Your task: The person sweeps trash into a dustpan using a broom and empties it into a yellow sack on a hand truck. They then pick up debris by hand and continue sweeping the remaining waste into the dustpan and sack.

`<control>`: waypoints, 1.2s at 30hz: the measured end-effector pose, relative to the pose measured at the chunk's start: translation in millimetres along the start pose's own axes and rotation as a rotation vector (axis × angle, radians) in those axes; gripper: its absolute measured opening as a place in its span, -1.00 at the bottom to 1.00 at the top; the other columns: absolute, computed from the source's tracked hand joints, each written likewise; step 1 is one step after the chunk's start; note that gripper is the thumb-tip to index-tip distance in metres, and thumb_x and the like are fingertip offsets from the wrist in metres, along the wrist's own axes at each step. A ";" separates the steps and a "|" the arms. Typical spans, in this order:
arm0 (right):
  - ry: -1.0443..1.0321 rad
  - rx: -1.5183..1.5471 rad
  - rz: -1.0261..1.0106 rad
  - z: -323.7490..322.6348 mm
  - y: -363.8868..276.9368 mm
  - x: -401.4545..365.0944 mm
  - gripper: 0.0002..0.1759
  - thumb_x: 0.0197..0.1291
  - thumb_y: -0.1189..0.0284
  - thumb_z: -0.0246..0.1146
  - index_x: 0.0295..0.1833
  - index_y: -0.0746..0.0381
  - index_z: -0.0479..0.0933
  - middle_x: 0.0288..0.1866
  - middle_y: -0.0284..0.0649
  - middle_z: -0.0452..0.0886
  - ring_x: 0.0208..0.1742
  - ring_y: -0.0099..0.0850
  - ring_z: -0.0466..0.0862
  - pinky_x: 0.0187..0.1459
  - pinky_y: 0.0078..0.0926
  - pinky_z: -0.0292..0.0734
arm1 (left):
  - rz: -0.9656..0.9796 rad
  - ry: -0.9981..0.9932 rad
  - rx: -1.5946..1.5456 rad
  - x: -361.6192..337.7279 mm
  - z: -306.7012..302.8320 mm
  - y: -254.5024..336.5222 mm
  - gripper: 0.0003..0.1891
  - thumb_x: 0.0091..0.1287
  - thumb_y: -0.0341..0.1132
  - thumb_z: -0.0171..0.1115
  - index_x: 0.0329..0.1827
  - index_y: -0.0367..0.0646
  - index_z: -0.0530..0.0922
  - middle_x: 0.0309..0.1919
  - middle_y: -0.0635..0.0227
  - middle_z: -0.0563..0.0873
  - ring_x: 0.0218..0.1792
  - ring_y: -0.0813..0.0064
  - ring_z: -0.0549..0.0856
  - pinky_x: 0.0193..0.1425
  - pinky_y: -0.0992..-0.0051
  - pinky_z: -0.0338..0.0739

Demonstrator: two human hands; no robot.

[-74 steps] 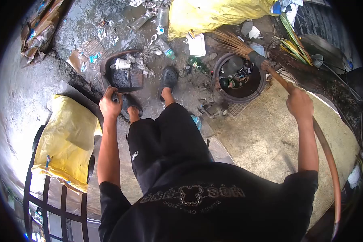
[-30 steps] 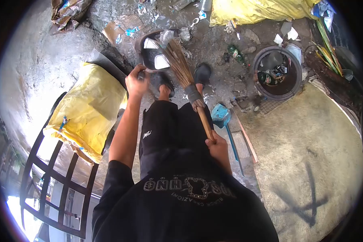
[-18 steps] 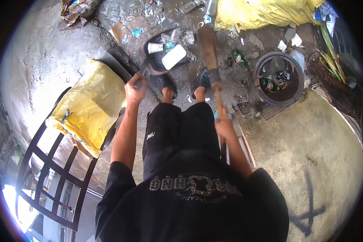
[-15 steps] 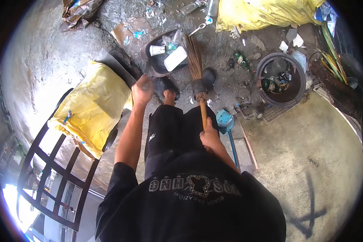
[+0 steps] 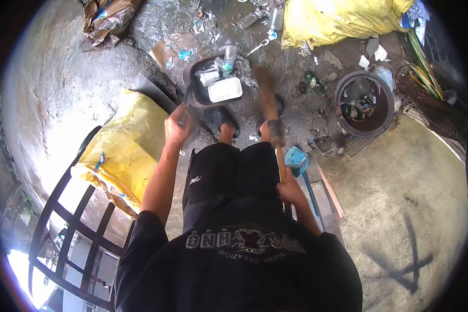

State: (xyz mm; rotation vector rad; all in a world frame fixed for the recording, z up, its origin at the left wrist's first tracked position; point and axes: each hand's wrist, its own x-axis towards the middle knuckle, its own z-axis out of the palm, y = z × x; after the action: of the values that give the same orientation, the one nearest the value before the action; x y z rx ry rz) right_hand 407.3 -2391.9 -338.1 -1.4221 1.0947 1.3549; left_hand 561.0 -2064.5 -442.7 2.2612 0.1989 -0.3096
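Observation:
My left hand point(image 5: 177, 126) is closed around what looks like the upright handle of a dark dustpan point(image 5: 193, 92). In the pan lie a white lidded food tray point(image 5: 225, 90), a white cup point(image 5: 209, 78), a clear plastic bottle point(image 5: 229, 61) and crumpled plastic. My right hand point(image 5: 291, 189) grips the wooden handle of a stick broom point(image 5: 273, 125). Its bristles are blurred and point away from me, to the right of the pan, near my right foot.
Yellow sacks point(image 5: 343, 23) point(image 5: 122, 140) lie at the back right and on the left. A round bin point(image 5: 391, 114) holding bottles stands right. A green bottle point(image 5: 312, 80), paper scraps and wet litter are on the ground. A dark metal grille point(image 5: 83, 229) is at lower left.
The broom has swung right, away from the pan, and its bristles are now blurred. My right hand has moved right and slightly toward me. The whole view has shifted a little.

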 end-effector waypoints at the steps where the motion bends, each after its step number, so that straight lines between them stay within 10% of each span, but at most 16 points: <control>1: -0.008 -0.086 -0.078 23.3 16.8 14.5 -0.24 -0.09 0.61 0.07 0.30 0.18 -0.03 -0.32 -0.02 0.41 -0.38 -0.26 0.46 -0.37 -0.37 0.38 | -0.002 -0.020 0.025 0.9 1.5 -2.7 -0.81 0.05 -0.41 0.14 -0.25 -0.19 0.58 -0.11 0.09 0.61 -0.06 0.21 0.61 0.03 0.42 0.45; 2: -0.013 -0.173 -0.156 42.8 38.2 25.4 -0.25 -0.08 0.58 0.09 0.29 0.19 -0.01 -0.12 0.15 0.44 -0.05 -0.03 0.52 -0.04 -0.24 0.43 | -0.004 -0.039 0.048 1.9 4.1 -5.5 -0.81 0.04 -0.45 0.15 -0.25 -0.20 0.58 -0.12 0.10 0.62 -0.05 0.26 0.61 0.04 0.45 0.44; 5: 0.079 -0.353 -0.673 53.5 57.8 18.3 -0.19 -0.10 0.52 0.16 0.32 0.12 -0.01 -0.04 0.18 0.41 0.00 0.01 0.49 -0.03 -0.21 0.41 | -0.092 0.016 -0.039 10.3 -0.5 -1.7 -0.81 0.04 -0.40 0.14 -0.28 -0.19 0.59 -0.15 0.08 0.63 -0.09 0.21 0.63 0.02 0.44 0.45; 14: 0.223 -0.533 -0.186 -37.4 -104.7 -124.7 -0.23 -0.09 0.65 0.04 0.34 0.23 0.03 0.02 0.11 0.42 0.11 -0.15 0.45 0.09 -0.42 0.31 | -0.290 0.280 -0.241 -6.2 -2.2 -28.8 -0.85 0.05 -0.50 0.14 -0.31 -0.32 0.57 -0.15 0.05 0.63 -0.09 0.33 0.60 0.06 0.47 0.40; 18: 0.522 -0.765 -0.874 -119.9 -162.3 -64.7 -0.26 -0.05 0.54 0.05 0.34 0.18 0.04 -0.10 0.17 0.50 -0.10 0.03 0.55 -0.06 -0.22 0.43 | -0.371 0.469 -0.370 -15.2 5.6 -16.3 -0.85 0.04 -0.52 0.10 -0.34 -0.37 0.57 -0.19 0.00 0.63 -0.06 0.33 0.59 0.12 0.46 0.36; 24: 0.567 -1.014 -0.458 -193.1 -367.2 63.7 -0.16 -0.11 0.60 0.03 0.38 0.18 -0.10 -0.22 0.19 0.54 -0.31 -0.01 0.60 -0.28 -0.18 0.48 | -0.487 0.577 -0.600 -38.0 34.8 -18.0 -0.89 0.04 -0.56 0.10 -0.38 -0.38 0.56 -0.28 0.07 0.64 -0.09 0.30 0.60 0.07 0.40 0.39; 29: 0.320 -1.338 -0.288 -178.4 -317.2 67.9 0.02 -0.15 0.53 0.17 0.38 0.22 -0.32 -0.31 0.23 0.53 -0.23 0.07 0.57 -0.17 -0.17 0.49 | -0.474 0.551 -0.345 -5.0 79.3 54.4 -0.88 0.06 -0.55 0.12 -0.35 -0.32 0.58 -0.27 0.09 0.65 -0.05 0.28 0.59 0.09 0.43 0.37; 36: -0.061 -0.929 -0.313 -192.7 -261.5 -10.0 -0.12 -0.14 0.56 0.09 0.37 0.27 -0.12 -0.17 0.25 0.49 -0.12 0.10 0.53 -0.06 -0.22 0.39 | -0.516 0.488 -0.228 37.5 95.3 89.0 -0.85 0.03 -0.51 0.13 -0.33 -0.30 0.58 -0.16 0.04 0.63 -0.01 0.28 0.58 0.11 0.42 0.35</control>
State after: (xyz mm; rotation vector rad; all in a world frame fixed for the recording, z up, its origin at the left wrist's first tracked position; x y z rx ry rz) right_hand 707.3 -2515.3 -317.1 -2.0614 0.1277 1.7336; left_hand 603.7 -2193.2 -449.1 1.9942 1.0265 0.0116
